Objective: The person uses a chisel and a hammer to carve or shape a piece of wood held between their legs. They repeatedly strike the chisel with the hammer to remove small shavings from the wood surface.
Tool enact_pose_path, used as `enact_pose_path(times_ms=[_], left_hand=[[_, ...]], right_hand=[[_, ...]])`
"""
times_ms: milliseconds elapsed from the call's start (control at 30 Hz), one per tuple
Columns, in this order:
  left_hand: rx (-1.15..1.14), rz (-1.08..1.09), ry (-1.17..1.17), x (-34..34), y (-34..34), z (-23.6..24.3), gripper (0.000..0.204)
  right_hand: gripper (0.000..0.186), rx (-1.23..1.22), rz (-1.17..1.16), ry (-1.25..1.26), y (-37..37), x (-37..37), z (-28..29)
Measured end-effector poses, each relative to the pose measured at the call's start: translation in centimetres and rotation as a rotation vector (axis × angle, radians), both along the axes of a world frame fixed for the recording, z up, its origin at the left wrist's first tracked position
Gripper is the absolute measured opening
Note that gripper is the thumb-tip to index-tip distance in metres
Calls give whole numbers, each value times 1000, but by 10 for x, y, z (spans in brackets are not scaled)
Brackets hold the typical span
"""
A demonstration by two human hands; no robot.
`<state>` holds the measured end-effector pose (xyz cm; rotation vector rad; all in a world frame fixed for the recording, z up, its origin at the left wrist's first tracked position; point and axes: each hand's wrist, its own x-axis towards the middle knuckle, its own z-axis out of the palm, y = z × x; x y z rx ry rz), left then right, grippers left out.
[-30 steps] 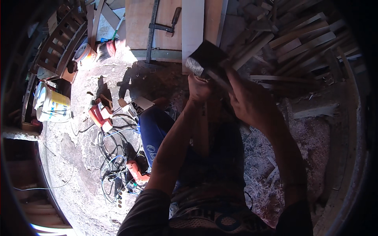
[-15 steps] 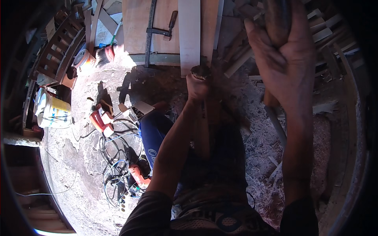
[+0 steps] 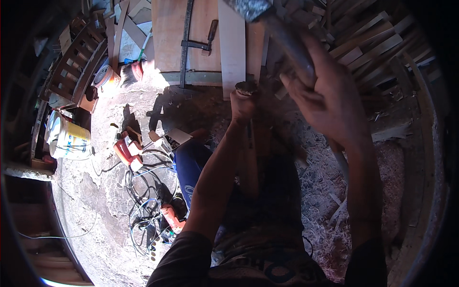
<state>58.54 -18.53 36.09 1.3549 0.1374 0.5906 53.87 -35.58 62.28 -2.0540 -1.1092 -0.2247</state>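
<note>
My left hand (image 3: 242, 107) is closed in a fist around the upright handle of a chisel (image 3: 246, 87); its worn, dark round top shows above the fingers. Below that fist, a length of wood (image 3: 248, 167) lies between my legs, mostly in shadow. My right hand (image 3: 332, 93) is raised on the right, wrapped around the handle of a hammer (image 3: 289, 43). The grey metal hammer head is up at the top edge, partly cut off, apart from the chisel. Where the chisel's tip meets the wood is too dark to see.
Ahead lie pale boards (image 3: 233, 52) and a bar clamp (image 3: 186, 43). Offcuts (image 3: 368, 45) are piled at far right, shavings (image 3: 325, 191) below. To the left are an orange power tool (image 3: 171, 217), tangled cables (image 3: 138, 191), a red tool (image 3: 126, 150) and a bucket (image 3: 71, 136).
My right hand has come down and left, tilting the hammer so its head now shows at the top. My left hand stays on the chisel; the whole view has shifted slightly.
</note>
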Motion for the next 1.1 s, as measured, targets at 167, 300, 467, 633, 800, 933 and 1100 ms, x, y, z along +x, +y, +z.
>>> enact_pose_path(times_ms=[167,300,467,633,800,933,1100], left_hand=[[140,38,-64,-5,-11,5,9],[104,-27,-172,-16,-17,4,17],[377,109,-321,-32,-23,0,24],[40,83,48,21,14,-3,8],[-16,14,-10,3,-8,3,8],[79,-32,-66,1,3,-1,13],[205,116,-401,-42,-42,20,24]], right_hand=[[57,229,-86,-145,21,20,15],[62,-549,-88,-28,-7,11,-99],[63,-359,15,123,-22,-11,-106],[64,-173,-10,59,1,-4,-30],[42,452,169,136,26,33,57],[52,-163,-235,-244,30,26,-12],[56,-568,4,104,-15,4,-97]])
